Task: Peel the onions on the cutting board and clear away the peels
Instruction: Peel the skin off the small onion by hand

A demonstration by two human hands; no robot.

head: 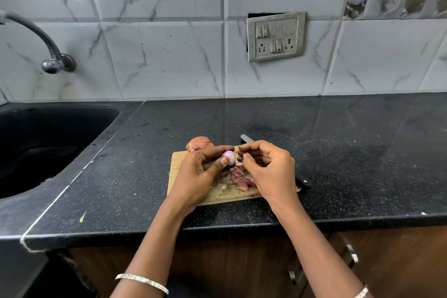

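Pale purple small onion (pixel 229 157), glossy and bare, we are gripping it in our left hand (pixel 198 174) above the cutting board (pixel 177 164), our right hand (pixel 268 167) pinching a scrap of skin (pixel 239 160) beside it, pink peels (pixel 239 180) lying beneath.

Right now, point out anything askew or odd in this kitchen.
The switch plate hangs crooked, a dark gap showing behind its top left corner. A green smear marks the counter near its front edge.

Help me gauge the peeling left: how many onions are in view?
2. A small, mostly peeled onion is held in the left hand above the cutting board; an unpeeled onion sits at the board's far left corner. More may be hidden.
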